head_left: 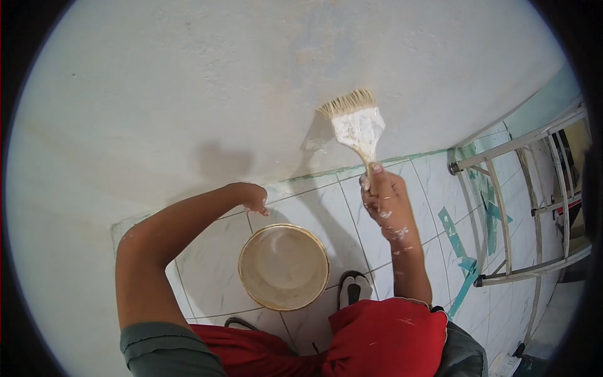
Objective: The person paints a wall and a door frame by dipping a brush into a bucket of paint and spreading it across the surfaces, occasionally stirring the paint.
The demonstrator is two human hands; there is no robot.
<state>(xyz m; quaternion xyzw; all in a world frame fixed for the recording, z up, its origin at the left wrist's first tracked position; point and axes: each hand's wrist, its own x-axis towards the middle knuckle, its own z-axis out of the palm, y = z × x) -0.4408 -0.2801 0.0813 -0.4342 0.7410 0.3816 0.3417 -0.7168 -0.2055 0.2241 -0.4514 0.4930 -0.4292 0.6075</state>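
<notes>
My right hand [384, 196] is closed around the handle of a wide paintbrush [358, 125]. White paint coats the brush's ferrule, and its pale bristles point up at the wall [207, 75], seemingly touching it or very close. White paint spots mark my right hand and forearm. On the left, my bent wrist brings my left hand [254, 200] just above the far rim of a round bucket [244, 276]. Its fingers are partly hidden; those showing hang loosely apart, with nothing seen in them. The bucket has a whitish inside and stands on the tiled floor between me and the wall.
White marbled tiles [204, 283] cover the floor, with a greenish strip along the wall's foot. A metal ladder [502, 207] lies or leans at the right. Green tape pieces [465, 289] are on the floor near it. My sandalled foot [355, 290] is close to the bucket.
</notes>
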